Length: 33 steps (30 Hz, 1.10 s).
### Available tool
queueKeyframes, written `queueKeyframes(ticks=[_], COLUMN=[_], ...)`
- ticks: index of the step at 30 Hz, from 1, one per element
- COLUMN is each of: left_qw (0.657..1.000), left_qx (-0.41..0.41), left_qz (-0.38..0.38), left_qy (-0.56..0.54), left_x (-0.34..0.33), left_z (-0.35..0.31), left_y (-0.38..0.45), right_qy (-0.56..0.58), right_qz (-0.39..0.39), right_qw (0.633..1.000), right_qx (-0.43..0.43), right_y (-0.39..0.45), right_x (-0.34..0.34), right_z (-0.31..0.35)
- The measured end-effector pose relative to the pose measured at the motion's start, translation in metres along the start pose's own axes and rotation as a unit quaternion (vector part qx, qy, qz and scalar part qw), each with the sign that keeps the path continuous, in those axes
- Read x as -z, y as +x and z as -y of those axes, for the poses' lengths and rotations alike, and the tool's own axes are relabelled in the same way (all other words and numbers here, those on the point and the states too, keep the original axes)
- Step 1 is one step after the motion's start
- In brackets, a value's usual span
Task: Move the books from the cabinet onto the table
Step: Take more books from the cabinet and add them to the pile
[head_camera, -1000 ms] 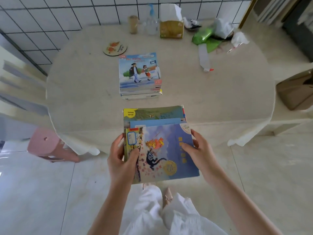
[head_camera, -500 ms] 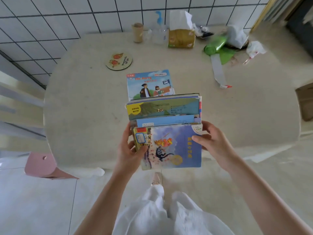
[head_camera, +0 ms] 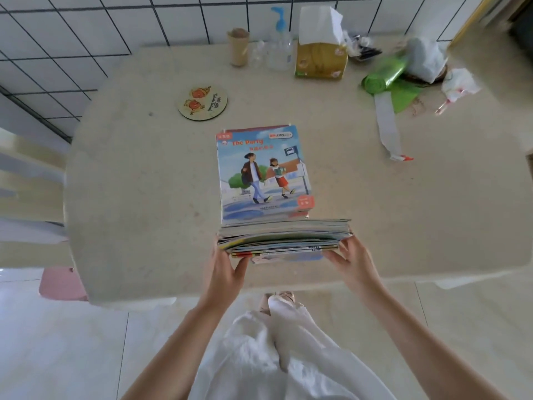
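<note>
**Holding a bundle of books over the table's near edge**

Spreading across most of the view is a round, pale stone-look table (head_camera: 129,174) set against a white tiled wall (head_camera: 72,39). Below its near rim lie the glossy floor tiles and the person's white clothing (head_camera: 277,356).

At the table's centre a stack of books (head_camera: 264,174) lies flat; the top cover reads "The Party" in orange letters, with two figures walking past a bus-stop sign. Smaller print beneath the title is too fine to read.

Just in front of that stack, a second bundle of thin books (head_camera: 284,236) is seen edge-on, over the near part of the tabletop. The left hand (head_camera: 226,272) is closed around its left end, thumb on the near side. The right hand (head_camera: 356,262) clasps the right end likewise.

Along the far edge stand a yellow tissue box (head_camera: 320,60), a clear pump bottle with blue nozzle (head_camera: 278,44) and a brown cup (head_camera: 238,47). A green roll (head_camera: 385,75) lies to the right. A round coaster (head_camera: 202,102) carries cartoon figures and unreadable lettering.
</note>
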<state>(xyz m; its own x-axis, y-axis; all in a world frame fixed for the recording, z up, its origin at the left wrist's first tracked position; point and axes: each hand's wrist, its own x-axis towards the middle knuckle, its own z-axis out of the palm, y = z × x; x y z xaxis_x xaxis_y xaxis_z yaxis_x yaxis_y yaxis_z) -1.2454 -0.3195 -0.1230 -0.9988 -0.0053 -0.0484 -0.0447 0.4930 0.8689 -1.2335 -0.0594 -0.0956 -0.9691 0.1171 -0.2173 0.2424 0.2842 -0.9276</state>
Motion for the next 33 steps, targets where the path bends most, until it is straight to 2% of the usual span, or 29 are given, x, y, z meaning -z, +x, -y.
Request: queueKeyframes(ticks=[5,12,18,23,26,30,33], left_qw=[1.000,0.993,0.992,0.995,0.997,0.994,0.989], left_qx=[0.002,0.014,0.029,0.039,0.043,0.054,0.032], left_qz=[0.026,0.021,0.000,0.002,0.004,0.020,0.031], left_qy=[-0.008,0.115,0.125,0.095,0.063,-0.090,-0.138], left_x=[-0.007,-0.002,-0.005,0.001,0.009,0.025,0.041], left_z=[0.007,0.013,0.013,-0.004,-0.016,-0.047,-0.073], left_y=[0.005,0.012,0.012,0.017,0.025,0.041,0.058], right_qy=[-0.048,-0.130,-0.156,-0.152,-0.135,-0.065,-0.004], right_qz=[0.001,0.018,0.023,0.035,0.031,0.042,0.046], right_qw=[0.999,0.989,0.985,0.987,0.988,0.994,0.997], right_qx=[0.019,0.066,0.064,0.036,0.064,0.077,0.067], right_y=[0.012,0.019,0.025,0.029,0.033,0.038,0.046], right_x=[0.005,0.014,0.014,0.022,0.032,0.043,0.048], right_z=[-0.013,-0.021,-0.029,-0.007,0.016,0.045,0.068])
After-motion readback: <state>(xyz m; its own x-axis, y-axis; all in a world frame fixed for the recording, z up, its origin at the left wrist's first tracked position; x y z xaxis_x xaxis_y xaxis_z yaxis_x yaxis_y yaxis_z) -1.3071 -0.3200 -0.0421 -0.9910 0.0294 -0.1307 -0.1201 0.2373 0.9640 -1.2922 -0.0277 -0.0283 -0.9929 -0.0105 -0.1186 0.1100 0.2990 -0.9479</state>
